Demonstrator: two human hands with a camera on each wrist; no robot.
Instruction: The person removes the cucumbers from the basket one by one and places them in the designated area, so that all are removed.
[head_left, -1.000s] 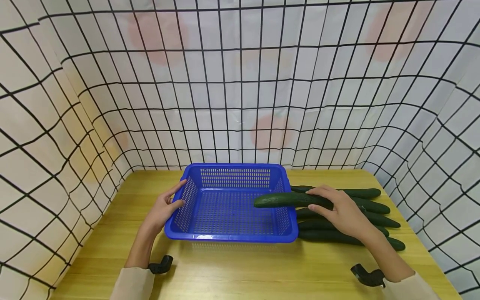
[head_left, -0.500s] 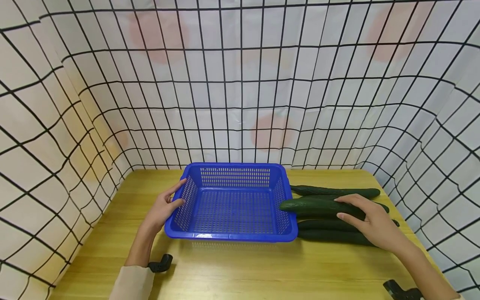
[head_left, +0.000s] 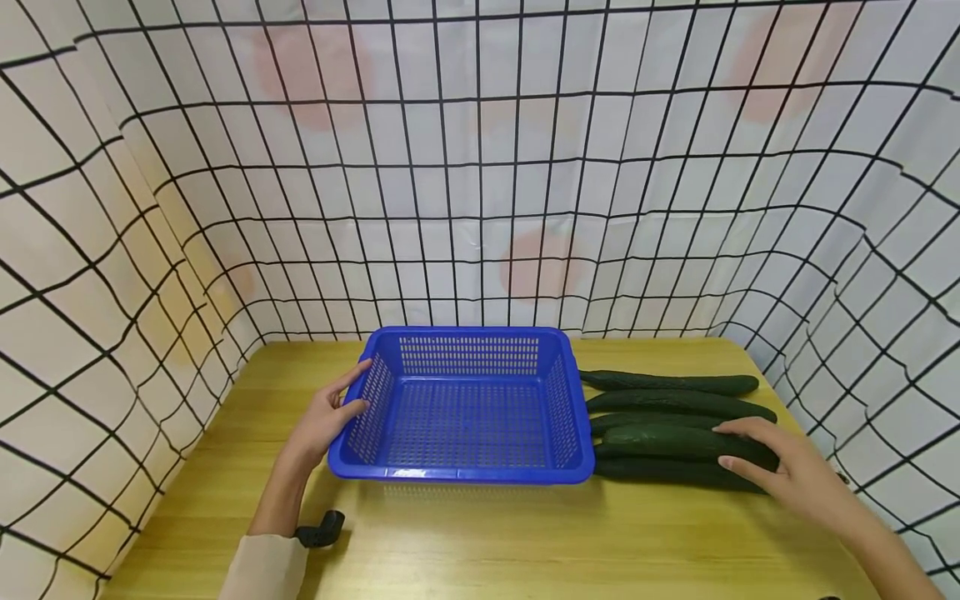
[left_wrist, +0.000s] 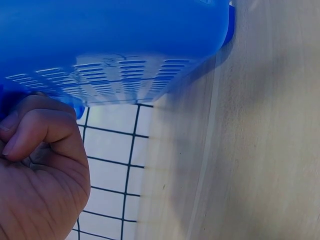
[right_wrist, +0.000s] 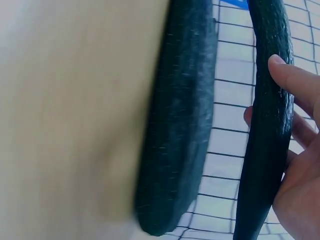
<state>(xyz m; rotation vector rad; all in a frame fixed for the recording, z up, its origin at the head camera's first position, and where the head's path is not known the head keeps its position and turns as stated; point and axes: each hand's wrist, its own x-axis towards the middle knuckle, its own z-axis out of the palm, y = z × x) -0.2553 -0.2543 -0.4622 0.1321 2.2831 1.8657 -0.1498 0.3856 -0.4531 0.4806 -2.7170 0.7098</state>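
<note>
My left hand (head_left: 318, 427) grips the left rim of the blue plastic basket (head_left: 465, 477). In the left wrist view the fingers of that hand (left_wrist: 45, 165) are curled beside the basket's slotted wall (left_wrist: 125, 75). At the right, my right hand (head_left: 798, 479) holds a dark green cucumber (head_left: 675, 442) near its right end. The right wrist view shows thumb and fingers around this cucumber (right_wrist: 270, 130), apart from another cucumber (right_wrist: 180, 120) on the table. Inside the basket only the slotted floor shows.
Several more cucumbers lie side by side right of the basket, among them a rear one (head_left: 675, 382), one before it (head_left: 682, 404) and a front one (head_left: 675, 472). The wooden table (head_left: 480, 542) is bordered by a black grid (head_left: 480, 167) over white sheeting.
My right hand has carried the cucumber from over the basket's right edge rightward and toward me, down to the row of cucumbers. My left hand has stayed on the rim.
</note>
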